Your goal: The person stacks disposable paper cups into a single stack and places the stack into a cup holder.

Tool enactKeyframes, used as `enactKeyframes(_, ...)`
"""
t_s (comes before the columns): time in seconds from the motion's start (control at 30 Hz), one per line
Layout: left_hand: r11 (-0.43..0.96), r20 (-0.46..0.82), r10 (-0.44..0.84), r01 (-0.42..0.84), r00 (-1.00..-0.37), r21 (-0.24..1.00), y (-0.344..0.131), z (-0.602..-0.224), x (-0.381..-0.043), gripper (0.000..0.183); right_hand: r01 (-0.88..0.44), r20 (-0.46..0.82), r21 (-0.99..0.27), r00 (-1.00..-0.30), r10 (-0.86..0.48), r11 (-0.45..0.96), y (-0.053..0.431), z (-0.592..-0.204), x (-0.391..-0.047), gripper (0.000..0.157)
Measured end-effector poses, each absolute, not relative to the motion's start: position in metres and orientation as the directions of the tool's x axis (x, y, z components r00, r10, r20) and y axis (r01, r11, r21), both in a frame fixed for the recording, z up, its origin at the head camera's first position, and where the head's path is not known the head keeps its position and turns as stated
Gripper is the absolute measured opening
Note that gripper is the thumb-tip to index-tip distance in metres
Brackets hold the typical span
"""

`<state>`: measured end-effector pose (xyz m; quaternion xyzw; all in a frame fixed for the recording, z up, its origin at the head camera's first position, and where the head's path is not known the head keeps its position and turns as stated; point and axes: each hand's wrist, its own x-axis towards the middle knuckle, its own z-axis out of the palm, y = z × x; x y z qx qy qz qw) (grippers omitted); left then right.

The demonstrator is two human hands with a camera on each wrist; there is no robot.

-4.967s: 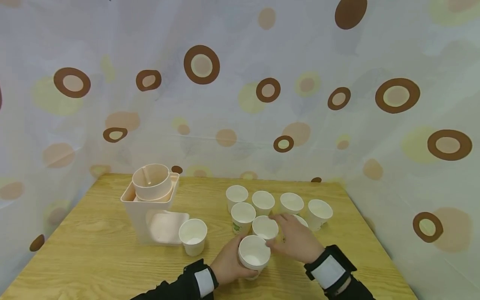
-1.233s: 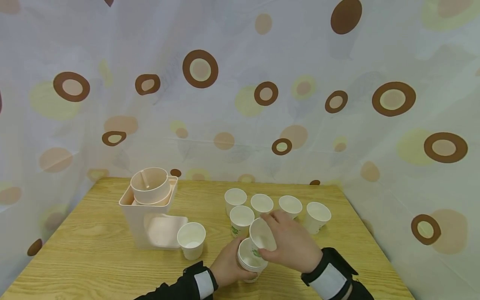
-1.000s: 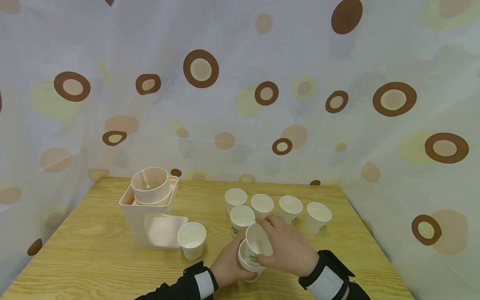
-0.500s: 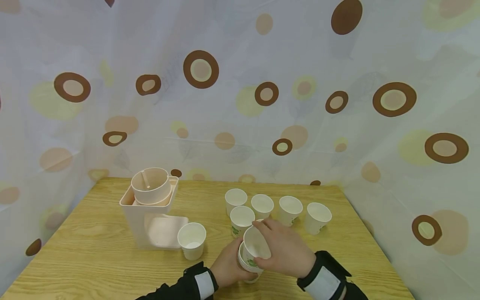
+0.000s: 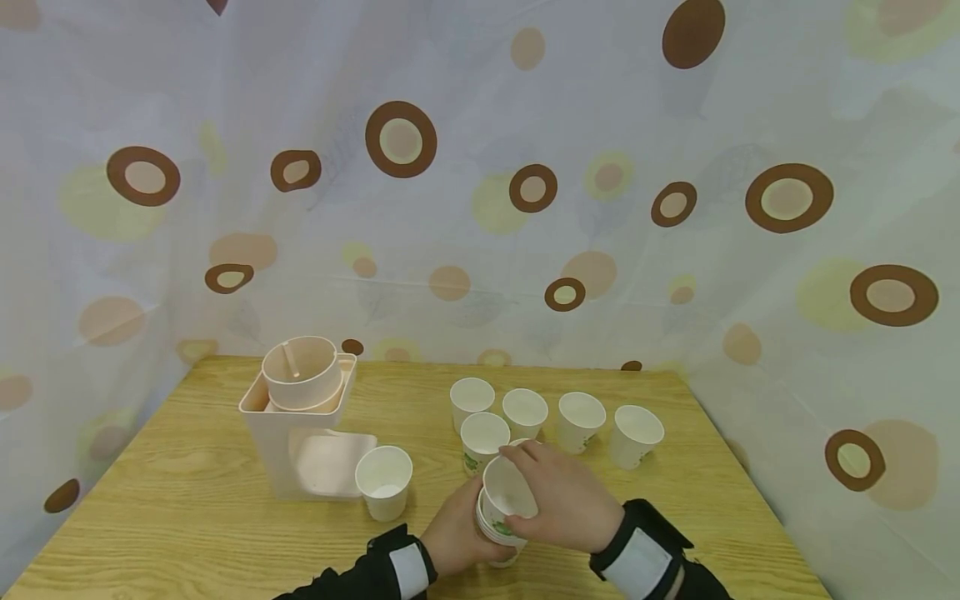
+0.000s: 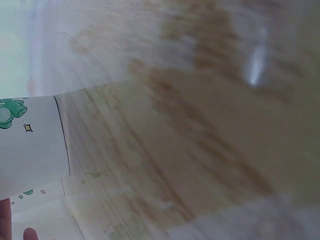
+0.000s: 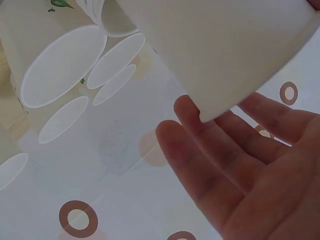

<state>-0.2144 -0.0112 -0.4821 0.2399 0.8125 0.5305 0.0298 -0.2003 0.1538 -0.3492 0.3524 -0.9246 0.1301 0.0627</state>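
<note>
My left hand (image 5: 461, 531) grips a nested stack of white paper cups (image 5: 492, 533) near the front of the table. Just above that stack, my right hand (image 5: 570, 497) holds a single paper cup (image 5: 508, 490), tilted, its lower end at the stack's mouth. Thumb and fingers lie on opposite sides of this cup; green print shows on its side. The right wrist view has the held cup (image 7: 215, 55) close up, with fingers (image 7: 195, 165) at its rim. In the left wrist view a printed cup (image 6: 32, 145) appears at the left edge, fingertips below it.
Several upright paper cups (image 5: 581, 421) stand behind the hands, one partly hidden by my right hand. To the left is another cup (image 5: 384, 483), beside a pale plastic container (image 5: 292, 442) with a round cup-like vessel (image 5: 300, 375) in it. A patterned sheet (image 5: 480, 250) hangs behind the wooden table (image 5: 187, 500).
My right hand has lifted a cup from the group and brought it leftward and toward me, down to the stack's mouth. My left hand has stayed around the stack.
</note>
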Motion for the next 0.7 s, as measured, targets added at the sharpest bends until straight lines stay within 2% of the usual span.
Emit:
enactKeyframes(0.23, 0.278, 0.211, 0.423, 0.348, -0.881, 0.895, -0.011, -0.480, -0.213, 0.091, -0.668, 0.166, -0.245, -0.743, -0.648, 0.703, 0.152, -0.355, -0.202, 0.059)
enactKeyframes(0.43, 0.296, 0.196, 0.421, 0.339, -0.886, 0.893, -0.012, -0.479, -0.212, 0.091, -0.656, 0.120, -0.259, -0.750, -0.650, 0.709, 0.151, -0.360, -0.205, 0.066)
enactKeyframes(0.7, 0.306, 0.187, 0.422, 0.334, -0.887, 0.891, -0.012, -0.477, -0.211, 0.091, -0.655, 0.095, -0.259, -0.749, -0.656, 0.710, 0.149, -0.363, -0.206, 0.067)
